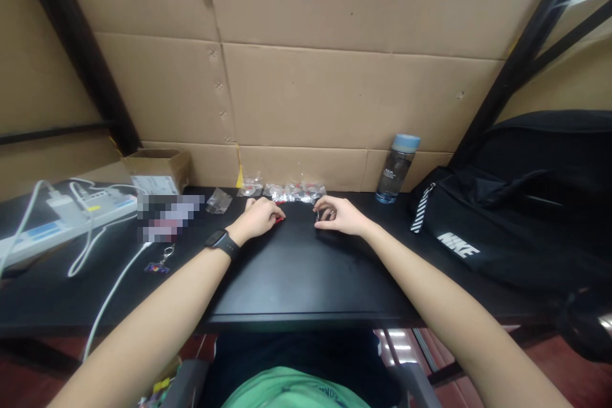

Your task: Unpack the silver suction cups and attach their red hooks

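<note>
Near the back of the black table (306, 274), my left hand (258, 218) rests low with its fingers curled and pressed together. A thin red piece (279, 220) shows at its fingertips; the rest is hidden by the hand. To its right my right hand (340, 215) is bent into a pinch. Between thumb and fingers it has a small dark, shiny piece (317, 217), too small to name. Just behind the hands lie several clear plastic bags (294, 192) with bits of red in them. Another small clear bag (218, 201) is left of my left hand.
A water bottle (396, 169) and a black bag (507, 223) stand on the right. To the left are an open cardboard box (160, 166), a white power strip (71, 217) with cables and a keychain (159, 266). A cardboard wall (306, 89) closes the back.
</note>
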The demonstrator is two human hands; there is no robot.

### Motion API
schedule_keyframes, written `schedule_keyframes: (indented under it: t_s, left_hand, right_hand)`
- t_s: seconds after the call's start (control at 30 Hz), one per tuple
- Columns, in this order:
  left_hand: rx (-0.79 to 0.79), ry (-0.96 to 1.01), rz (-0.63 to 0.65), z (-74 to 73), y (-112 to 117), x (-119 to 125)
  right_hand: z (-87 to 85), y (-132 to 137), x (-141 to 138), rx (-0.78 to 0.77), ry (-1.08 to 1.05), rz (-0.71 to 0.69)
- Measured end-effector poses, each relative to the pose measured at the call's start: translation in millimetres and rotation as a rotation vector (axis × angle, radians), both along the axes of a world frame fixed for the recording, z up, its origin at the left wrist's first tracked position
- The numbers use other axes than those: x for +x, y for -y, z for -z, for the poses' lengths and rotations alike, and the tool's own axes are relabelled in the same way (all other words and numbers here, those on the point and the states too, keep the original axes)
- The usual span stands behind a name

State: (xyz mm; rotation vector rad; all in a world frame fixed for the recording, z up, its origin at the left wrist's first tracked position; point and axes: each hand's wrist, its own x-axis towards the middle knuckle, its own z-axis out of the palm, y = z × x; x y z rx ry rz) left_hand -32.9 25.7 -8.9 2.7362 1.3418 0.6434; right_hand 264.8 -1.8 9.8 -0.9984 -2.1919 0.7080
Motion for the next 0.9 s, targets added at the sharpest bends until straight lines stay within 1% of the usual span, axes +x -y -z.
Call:
schedule_keyframes:
  t_s: [0.13, 0.3, 0.5, 0.77, 0.9]
  left_hand:
    - [0.042, -0.023, 0.031, 2.2, -3, -5]
    - [0.018, -0.033, 0.101, -0.2, -4, -6]
    - [-0.018, 0.017, 0.086, -1.5, -4, -6]
    - [-0.018, -0.025, 0.04, 7.2, -5, -2]
    - [-0.01, 0.044, 0.055, 0.3, 4, 6]
  right_hand:
    - [0.5, 1, -2, 0.022, 0.032, 0.013]
    - [3.0, 2, -3, 0.014, 0.048, -0.002]
    - [3.1, 1, -3, 0.007, 0.047, 0.0]
    - [3.7, 1, -3, 0.029, 0.081, 0.002]
    - [3.9, 1, -3, 0.03, 0.088, 0.0]
